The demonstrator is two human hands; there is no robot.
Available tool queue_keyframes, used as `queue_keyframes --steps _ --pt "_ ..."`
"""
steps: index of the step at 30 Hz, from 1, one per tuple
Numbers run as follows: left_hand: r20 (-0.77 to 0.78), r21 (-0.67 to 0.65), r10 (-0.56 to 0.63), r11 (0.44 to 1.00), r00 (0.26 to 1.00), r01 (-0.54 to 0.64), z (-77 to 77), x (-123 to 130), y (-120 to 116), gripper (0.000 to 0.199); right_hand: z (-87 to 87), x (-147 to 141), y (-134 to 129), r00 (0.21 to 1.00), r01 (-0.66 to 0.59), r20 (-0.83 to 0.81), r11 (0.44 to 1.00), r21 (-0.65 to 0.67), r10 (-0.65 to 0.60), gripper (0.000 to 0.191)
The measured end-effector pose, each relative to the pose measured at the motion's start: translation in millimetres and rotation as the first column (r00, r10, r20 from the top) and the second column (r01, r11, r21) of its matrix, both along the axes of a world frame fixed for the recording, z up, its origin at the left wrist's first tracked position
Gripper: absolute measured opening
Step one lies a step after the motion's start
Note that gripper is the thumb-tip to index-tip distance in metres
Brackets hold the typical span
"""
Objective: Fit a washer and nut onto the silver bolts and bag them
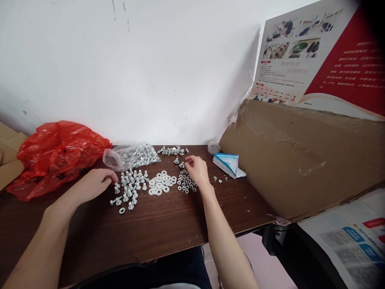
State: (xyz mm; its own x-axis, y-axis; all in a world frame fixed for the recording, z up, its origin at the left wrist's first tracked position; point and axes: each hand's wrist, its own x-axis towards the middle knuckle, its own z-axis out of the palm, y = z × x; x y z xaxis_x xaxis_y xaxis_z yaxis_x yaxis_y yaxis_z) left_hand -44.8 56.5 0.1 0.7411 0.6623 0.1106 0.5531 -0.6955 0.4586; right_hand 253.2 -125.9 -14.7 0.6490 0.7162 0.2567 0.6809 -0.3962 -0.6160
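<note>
My left hand (pixel 96 185) reaches over the left edge of a group of silver hex bolts (pixel 130 188), most of them standing on their heads. Its fingertips are at a bolt (pixel 117 188), with thumb and forefinger apart. My right hand (pixel 197 170) is curled, its fingertips against a bolt with a washer (pixel 182 165) that stands upright on the table. Beneath that hand lies a cluster of hex nuts (pixel 185 181), partly covered by it. Flat washers (pixel 161 183) form a pile between bolts and nuts. One loose nut (pixel 122 210) lies in front of the bolts.
Behind the bolts lies a clear plastic bag (pixel 135 156) of hardware, beside a heap of bolts with washers (pixel 173 150). A red plastic bag (pixel 60 152) is at left. A blue-white packet (pixel 228 163) and a large cardboard panel (pixel 294 160) bound the right side.
</note>
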Motion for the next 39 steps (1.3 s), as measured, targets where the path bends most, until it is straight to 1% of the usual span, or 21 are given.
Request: queue_keyframes --steps 2,4,5,8,11,12,14,15,17,18,19,21,22,24,25,27,30,32,34,36,39 --pt "0.003 0.044 0.053 0.998 0.999 -0.053 4.8 0.7 -2.5 0.026 -1.6 -2.6 2.7 0.999 0.005 0.053 1.000 0.008 -0.005 0.027" --pt "0.033 0.106 0.088 0.990 0.996 -0.091 11.7 2.7 -7.6 0.025 -3.7 -7.3 6.3 0.995 0.001 0.102 1.000 -0.023 0.002 0.032" --pt "0.053 0.136 0.084 0.987 0.995 -0.090 15.3 4.1 -10.9 0.025 -5.0 -9.7 8.3 0.993 -0.001 0.120 0.999 -0.049 0.007 0.033" --pt "0.147 0.193 0.029 0.980 0.989 -0.058 22.8 8.3 -21.2 0.027 -8.9 -13.6 13.5 0.989 0.000 0.143 0.992 -0.124 0.018 0.032" --pt "0.236 0.266 -0.053 0.964 0.970 -0.012 23.7 11.8 -28.2 0.025 -11.0 -11.9 15.9 0.991 -0.004 0.132 0.994 -0.112 0.019 0.022" --pt "0.278 0.294 -0.086 0.956 0.957 0.000 23.2 13.3 -30.2 0.024 -11.0 -10.8 16.0 0.992 -0.012 0.122 0.997 -0.077 0.021 0.018" --pt "0.378 0.340 -0.163 0.940 0.911 0.027 22.3 17.5 -34.9 0.023 -9.7 -9.9 15.6 0.996 -0.042 0.082 0.998 0.051 0.038 0.015" --pt "0.433 0.359 -0.200 0.933 0.879 0.035 22.1 20.5 -38.1 0.022 -8.6 -10.4 15.3 0.998 -0.055 0.041 0.988 0.141 0.050 0.015" --pt "0.505 0.389 -0.269 0.919 0.820 0.062 22.0 27.8 -46.5 0.020 -5.9 -13.9 15.5 0.988 -0.061 -0.117 0.941 0.334 0.105 0.011" --pt "0.534 0.408 -0.287 0.911 0.795 0.055 21.7 32.0 -51.5 0.019 -4.6 -17.0 16.0 0.960 -0.052 -0.230 0.906 0.420 0.161 0.009" --pt "0.539 0.424 -0.307 0.904 0.784 0.062 21.2 36.3 -56.6 0.018 -3.4 -20.9 16.8 0.908 -0.036 -0.347 0.868 0.496 0.236 0.008" --pt "0.517 0.443 -0.351 0.890 0.781 0.107 19.1 44.7 -66.2 0.016 -1.4 -30.7 18.9 0.745 -0.004 -0.529 0.795 0.607 0.407 0.014" --pt "0.490 0.455 -0.380 0.879 0.785 0.141 17.4 48.4 -70.2 0.016 -0.5 -36.5 20.0 0.653 0.006 -0.583 0.766 0.643 0.484 0.018" --pt "0.457 0.481 -0.411 0.860 0.789 0.170 13.3 54.1 -75.8 0.017 1.1 -49.1 21.4 0.497 0.003 -0.636 0.732 0.681 0.590 0.023" --pt "0.445 0.493 -0.419 0.853 0.792 0.174 11.2 56.0 -77.5 0.018 1.7 -55.6 21.6 0.438 -0.011 -0.647 0.723 0.691 0.625 0.024" --pt "0.434 0.509 -0.422 0.844 0.796 0.170 7.6 58.0 -79.1 0.019 2.4 -68.1 21.3 0.352 -0.054 -0.648 0.705 0.707 0.676 0.024" --pt "0.437 0.525 -0.425 0.836 0.793 0.159 4.9 58.2 -79.2 0.016 1.9 -82.2 20.1 0.274 -0.101 -0.642 0.685 0.721 0.716 0.022" --pt "0.448 0.536 -0.428 0.831 0.785 0.147 4.6 57.6 -78.8 0.013 0.8 -86.8 19.7 0.251 -0.108 -0.647 0.685 0.720 0.720 0.022" --pt "0.456 0.546 -0.432 0.826 0.778 0.139 4.7 57.3 -78.5 0.012 -0.4 -87.8 19.7 0.244 -0.128 -0.658 0.696 0.706 0.712 0.024" --pt "0.460 0.553 -0.437 0.822 0.773 0.136 4.6 57.3 -78.2 0.011 -1.6 -86.6 20.0 0.247 -0.178 -0.675 0.717 0.674 0.695 0.026" --pt "0.462 0.560 -0.444 0.817 0.768 0.135 3.5 58.0 -77.5 0.012 -2.4 -84.1 19.8 0.284 -0.249 -0.688 0.744 0.620 0.668 0.029"
